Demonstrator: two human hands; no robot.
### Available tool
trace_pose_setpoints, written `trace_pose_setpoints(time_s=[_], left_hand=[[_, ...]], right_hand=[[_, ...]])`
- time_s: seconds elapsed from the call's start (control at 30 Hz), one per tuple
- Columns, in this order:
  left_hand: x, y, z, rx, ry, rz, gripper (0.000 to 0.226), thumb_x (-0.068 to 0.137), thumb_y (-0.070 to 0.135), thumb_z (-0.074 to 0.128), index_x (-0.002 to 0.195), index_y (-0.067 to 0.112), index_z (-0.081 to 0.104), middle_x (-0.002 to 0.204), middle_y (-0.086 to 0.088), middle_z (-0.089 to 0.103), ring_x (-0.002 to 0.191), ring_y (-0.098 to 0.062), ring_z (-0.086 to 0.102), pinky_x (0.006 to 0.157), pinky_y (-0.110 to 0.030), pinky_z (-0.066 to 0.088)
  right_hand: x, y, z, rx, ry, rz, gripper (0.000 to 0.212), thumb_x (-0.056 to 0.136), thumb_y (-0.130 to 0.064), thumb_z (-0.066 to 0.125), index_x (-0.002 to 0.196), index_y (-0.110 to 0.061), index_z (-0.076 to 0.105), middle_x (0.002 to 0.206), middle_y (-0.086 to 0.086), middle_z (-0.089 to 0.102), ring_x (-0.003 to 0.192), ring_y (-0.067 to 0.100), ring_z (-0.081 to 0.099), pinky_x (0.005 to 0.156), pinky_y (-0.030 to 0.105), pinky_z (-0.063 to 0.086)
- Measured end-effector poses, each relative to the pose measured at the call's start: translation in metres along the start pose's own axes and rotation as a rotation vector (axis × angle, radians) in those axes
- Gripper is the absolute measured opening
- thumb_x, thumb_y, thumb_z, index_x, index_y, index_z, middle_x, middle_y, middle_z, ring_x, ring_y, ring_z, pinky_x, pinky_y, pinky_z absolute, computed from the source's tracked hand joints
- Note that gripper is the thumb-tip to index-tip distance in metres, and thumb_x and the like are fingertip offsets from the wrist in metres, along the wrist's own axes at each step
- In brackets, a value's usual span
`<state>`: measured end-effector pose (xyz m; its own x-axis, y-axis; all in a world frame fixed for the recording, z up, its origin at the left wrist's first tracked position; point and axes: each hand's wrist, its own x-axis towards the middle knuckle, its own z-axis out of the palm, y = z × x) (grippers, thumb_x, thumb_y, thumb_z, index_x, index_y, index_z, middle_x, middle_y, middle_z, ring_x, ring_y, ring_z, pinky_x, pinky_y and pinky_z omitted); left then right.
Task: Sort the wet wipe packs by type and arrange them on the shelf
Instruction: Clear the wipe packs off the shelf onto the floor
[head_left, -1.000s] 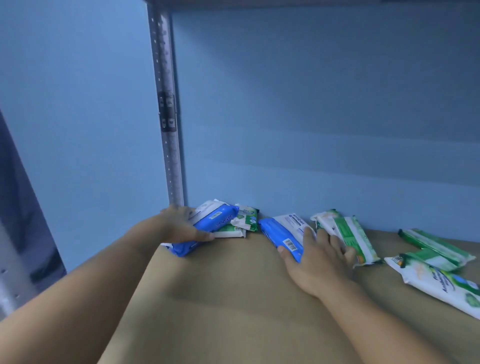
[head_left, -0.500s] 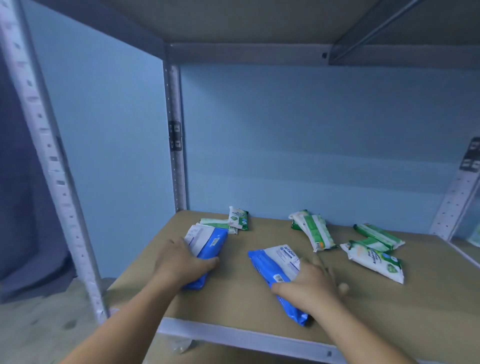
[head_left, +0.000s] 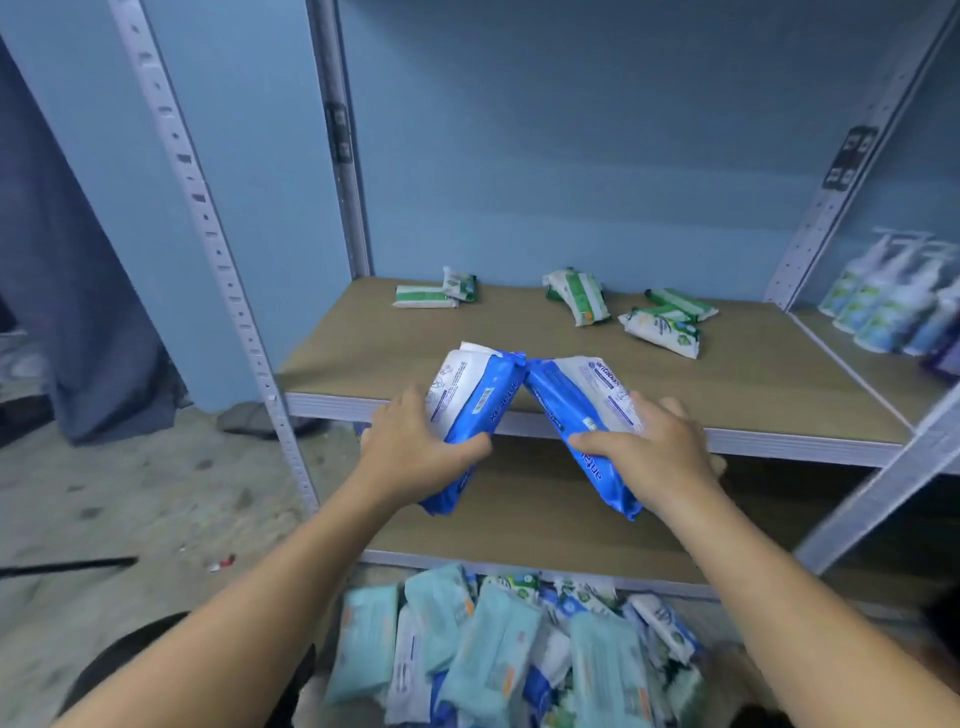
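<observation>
At the shelf front: each hand grips one blue pack, top corners touching
Left hand: clamped around the left blue pack
Right hand: clamped around the right blue pack
Shelf: green packs scattered near the back wall
Floor below: heap of mixed packs

Small packs at shelf rear; pack pile on floor below front.

Pump bottles crowd the neighbouring bay; dark curtain hangs left above concrete floor.
</observation>
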<state>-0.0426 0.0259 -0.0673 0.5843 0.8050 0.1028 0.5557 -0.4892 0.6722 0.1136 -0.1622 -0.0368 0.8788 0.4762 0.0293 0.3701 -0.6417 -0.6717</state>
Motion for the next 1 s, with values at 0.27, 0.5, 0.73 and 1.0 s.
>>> trace_pose_setpoints(time_s=[0.27, 0.5, 0.73, 1.0], left_hand=[[-0.066, -0.059, 0.074, 0.021, -0.205, -0.134, 0.056, 0.057, 0.065, 0.070, 0.090, 0.024, 0.050, 0.092, 0.006, 0.058, 0.088, -0.018, 0.059, 0.081, -0.041, 0.054], [-0.084, -0.150, 0.136, 0.163, -0.472, -0.472, 0.082, 0.057, 0.068, 0.075, 0.118, 0.018, 0.055, 0.110, -0.001, 0.064, 0.103, -0.024, 0.062, 0.090, -0.036, 0.053], [-0.088, -0.209, 0.175, 0.295, -0.568, -0.561, 0.090, 0.067, 0.071, 0.073, 0.130, 0.011, 0.048, 0.121, -0.005, 0.059, 0.112, -0.026, 0.058, 0.091, -0.034, 0.050], [-0.085, -0.233, 0.206, 0.281, -0.560, -0.493, 0.095, 0.083, 0.061, 0.067, 0.152, 0.013, 0.023, 0.137, -0.014, 0.044, 0.121, -0.035, 0.049, 0.101, -0.043, 0.044]], right_hand=[[-0.060, 0.097, 0.050, 0.175, -0.103, 0.285, 0.063, 0.041, -0.070, 0.064, 0.087, -0.028, 0.065, 0.099, -0.004, 0.050, 0.094, 0.024, 0.058, 0.092, 0.049, 0.048], [-0.078, 0.162, 0.120, 0.262, -0.347, 0.619, 0.104, 0.044, -0.060, 0.076, 0.142, -0.035, 0.050, 0.141, 0.003, 0.049, 0.122, 0.031, 0.054, 0.098, 0.048, 0.050], [-0.082, 0.180, 0.172, 0.176, -0.429, 0.650, 0.105, 0.067, -0.071, 0.069, 0.155, -0.031, 0.029, 0.152, 0.003, 0.042, 0.129, 0.032, 0.051, 0.100, 0.046, 0.048], [-0.071, 0.183, 0.206, 0.010, -0.503, 0.522, 0.086, 0.090, -0.065, 0.057, 0.158, -0.028, 0.020, 0.145, 0.003, 0.050, 0.115, 0.027, 0.061, 0.075, 0.034, 0.046]])
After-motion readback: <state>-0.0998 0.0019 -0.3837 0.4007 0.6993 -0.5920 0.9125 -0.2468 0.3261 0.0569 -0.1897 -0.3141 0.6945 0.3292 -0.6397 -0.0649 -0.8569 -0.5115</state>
